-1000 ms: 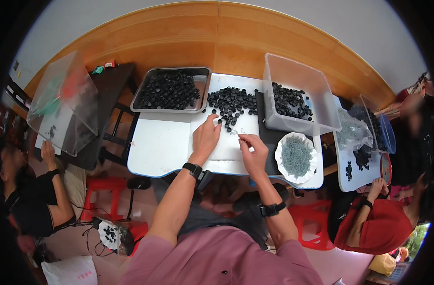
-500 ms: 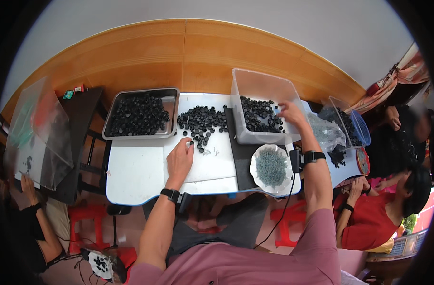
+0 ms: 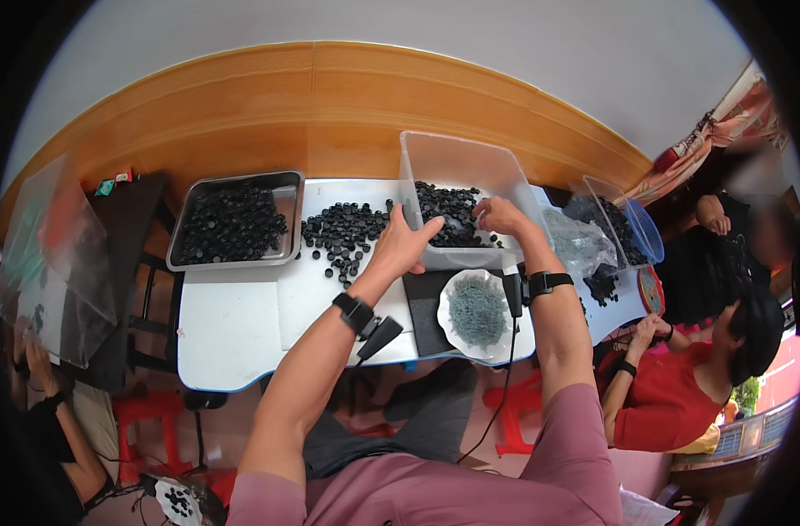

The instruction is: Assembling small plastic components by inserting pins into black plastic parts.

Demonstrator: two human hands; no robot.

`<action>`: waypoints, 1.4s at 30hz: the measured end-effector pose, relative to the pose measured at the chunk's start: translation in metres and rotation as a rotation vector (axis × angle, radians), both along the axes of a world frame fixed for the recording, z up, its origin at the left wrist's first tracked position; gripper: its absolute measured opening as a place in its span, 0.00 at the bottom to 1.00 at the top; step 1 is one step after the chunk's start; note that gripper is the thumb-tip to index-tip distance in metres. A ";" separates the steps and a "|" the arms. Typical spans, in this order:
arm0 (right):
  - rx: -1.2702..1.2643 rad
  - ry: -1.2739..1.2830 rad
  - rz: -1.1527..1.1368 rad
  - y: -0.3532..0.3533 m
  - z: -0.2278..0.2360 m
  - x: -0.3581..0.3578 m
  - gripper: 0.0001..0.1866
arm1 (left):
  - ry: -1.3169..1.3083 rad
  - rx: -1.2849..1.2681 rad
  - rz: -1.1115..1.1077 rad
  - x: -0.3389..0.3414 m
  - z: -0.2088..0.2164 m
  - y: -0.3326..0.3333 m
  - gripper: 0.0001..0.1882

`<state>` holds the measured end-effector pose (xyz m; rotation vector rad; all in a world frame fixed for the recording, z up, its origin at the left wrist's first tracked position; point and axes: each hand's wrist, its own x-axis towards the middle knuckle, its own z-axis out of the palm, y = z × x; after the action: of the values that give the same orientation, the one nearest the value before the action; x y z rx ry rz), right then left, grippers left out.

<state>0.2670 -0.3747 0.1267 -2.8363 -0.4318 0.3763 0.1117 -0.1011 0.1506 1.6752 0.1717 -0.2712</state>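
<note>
Small black round caps lie in a translucent plastic bin at the back of the table. My right hand reaches into this bin with curled fingers over the caps; what its fingertips hold, if anything, is hidden. My left hand is open at the bin's left front corner, thumb and fingers apart, with nothing visible in it. Left of it, a loose pile of black caps spreads over the white tabletop. A white scalloped dish of tiny grey-green pieces stands in front of the bin.
A metal tray of black caps stands at the left. A dark mat lies under the dish's left side. Plastic bags, a clear container and a blue basket crowd the right. Other people sit at both sides. A cable hangs from my right wrist.
My left hand has moved right and away from me, from the loose caps to the bin's corner, and its fingers have spread. My right hand has gone lower among the bin's caps.
</note>
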 end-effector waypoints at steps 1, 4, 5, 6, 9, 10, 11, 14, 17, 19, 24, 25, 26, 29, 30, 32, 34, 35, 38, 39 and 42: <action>-0.010 -0.005 -0.020 0.011 0.010 -0.006 0.19 | 0.001 0.001 0.010 0.007 -0.009 0.000 0.49; 0.038 -0.008 -0.026 -0.008 0.011 -0.006 0.18 | 0.016 -0.238 -0.009 0.019 -0.029 -0.013 0.40; 0.036 -0.015 -0.034 -0.017 0.010 -0.006 0.18 | 0.022 -0.276 -0.024 0.019 -0.032 -0.015 0.39; 0.037 -0.015 -0.042 -0.025 0.010 -0.008 0.18 | 0.030 -0.312 -0.035 0.017 -0.033 -0.015 0.38; 0.109 0.005 -0.158 -0.035 0.009 -0.015 0.19 | -0.026 -0.317 -0.029 0.001 -0.039 -0.016 0.39; 0.143 0.017 -0.168 -0.034 0.010 -0.018 0.19 | -0.088 -0.314 -0.009 -0.006 -0.042 -0.017 0.39; 0.177 0.029 -0.178 -0.031 0.010 -0.020 0.18 | -0.122 -0.281 0.008 -0.012 -0.044 -0.020 0.40; 0.213 -0.067 -0.140 -0.028 0.012 -0.028 0.17 | -0.257 -0.219 0.046 -0.032 -0.049 -0.025 0.43; 0.210 -0.152 -0.105 -0.021 0.018 -0.032 0.18 | -0.466 0.002 0.098 -0.043 -0.072 -0.029 0.45; 0.220 -0.198 -0.107 -0.023 0.021 -0.034 0.18 | -0.493 -0.026 0.102 -0.049 -0.077 -0.034 0.45; 0.153 -0.323 -0.102 -0.020 0.025 -0.039 0.20 | -0.596 0.021 0.131 -0.057 -0.085 -0.039 0.46; 0.145 -0.305 -0.085 -0.017 0.025 -0.040 0.21 | -0.593 0.023 0.130 -0.059 -0.086 -0.038 0.46; 0.147 -0.302 -0.085 -0.013 0.026 -0.042 0.21 | -0.586 0.041 0.148 -0.060 -0.087 -0.037 0.46; 0.075 -0.219 -0.078 -0.016 0.019 -0.039 0.20 | -0.590 0.066 0.167 -0.063 -0.088 -0.037 0.46; -0.052 -0.246 -0.051 -0.035 0.008 -0.031 0.22 | -0.609 0.062 0.156 -0.062 -0.085 -0.045 0.46; -0.176 -0.264 -0.016 -0.046 -0.006 -0.027 0.24 | -0.608 0.053 0.152 -0.063 -0.083 -0.051 0.46; -0.242 -0.161 -0.120 -0.032 -0.015 -0.031 0.30 | -0.602 0.057 0.165 -0.065 -0.085 -0.051 0.46; -0.242 -0.160 -0.119 -0.028 -0.018 -0.034 0.30 | -0.591 0.068 0.175 -0.064 -0.086 -0.053 0.47; -0.249 -0.009 -0.197 -0.009 -0.027 -0.049 0.37 | -0.589 0.112 0.192 -0.064 -0.087 -0.056 0.47; -0.240 0.014 -0.250 -0.005 -0.029 -0.055 0.40 | -0.605 0.140 0.195 -0.063 -0.086 -0.057 0.47; -0.204 0.054 -0.307 0.009 -0.029 -0.058 0.44 | -0.622 0.122 0.196 -0.060 -0.083 -0.058 0.46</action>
<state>0.2090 -0.3653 0.0975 -3.0133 0.0592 0.4543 0.0521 -0.1589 0.0673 1.7711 -0.1174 0.4168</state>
